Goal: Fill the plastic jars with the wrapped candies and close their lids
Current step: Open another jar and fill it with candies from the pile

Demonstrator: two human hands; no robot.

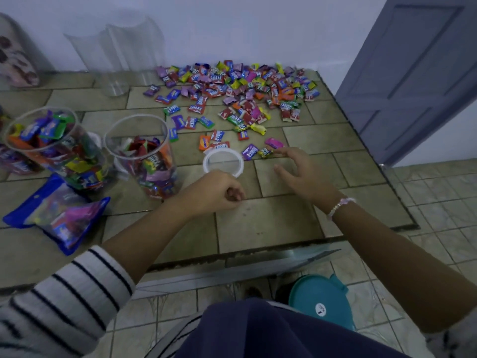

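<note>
Head view. Left hand (219, 190): fingers curled into a fist above the tiled table (268, 220), nothing visible inside it. Right hand (300, 171): fingers spread and relaxed, forefinger tip touching a yellow candy (265, 152). A white lid (223, 164) lies flat between the hands. Two uncapped jars stand at left: the near jar (140, 156) partly filled, the far-left jar (44, 143) nearly full. The loose candy pile (232, 86) lies by the wall.
</note>
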